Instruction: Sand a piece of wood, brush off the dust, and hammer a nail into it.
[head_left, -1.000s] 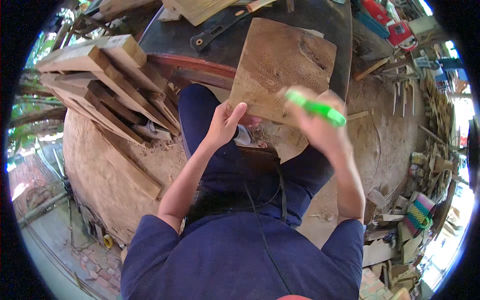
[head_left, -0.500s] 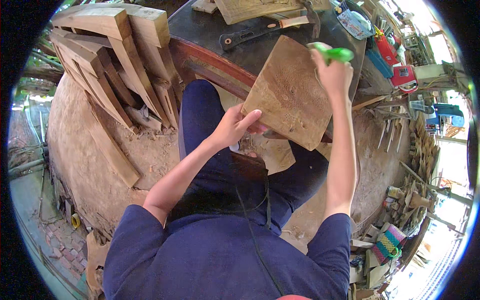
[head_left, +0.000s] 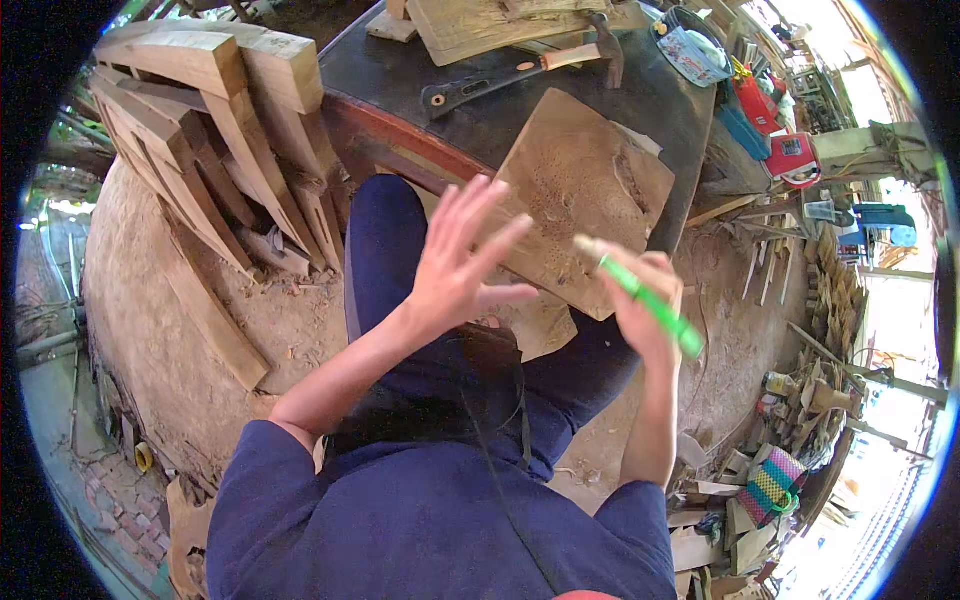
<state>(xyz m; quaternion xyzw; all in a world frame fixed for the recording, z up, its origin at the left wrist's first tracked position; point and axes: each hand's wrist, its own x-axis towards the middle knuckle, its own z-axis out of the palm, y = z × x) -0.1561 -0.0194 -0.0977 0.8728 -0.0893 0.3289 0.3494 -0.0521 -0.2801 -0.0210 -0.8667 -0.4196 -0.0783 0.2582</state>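
Your green tool (head_left: 668,318) looks like smooth plastic; the board (head_left: 575,185) at upper centre is matt wood, rough and pitted. Higher up, the hammer (head_left: 520,70) pairs a metal head (head_left: 614,68) with a dark matt grip (head_left: 475,92). Upper left, the timbers (head_left: 215,65) are bare wood. Your shirt (head_left: 430,500) is matt cloth.

Floor: tan, bare, earthen-looking ground (head_left: 140,340), littered with wood chips; reddish broken-brick paving (head_left: 125,515) at lower left. Furniture: dark, flat tabletop (head_left: 370,80) with a reddish-brown wooden front edge (head_left: 420,150). Right side: long bank of rough brown wood offcuts (head_left: 825,300). Far left: green foliage (head_left: 62,180) showing at the margin. Light: daylight, strong white glare along the right rim, fine detail there washed out.
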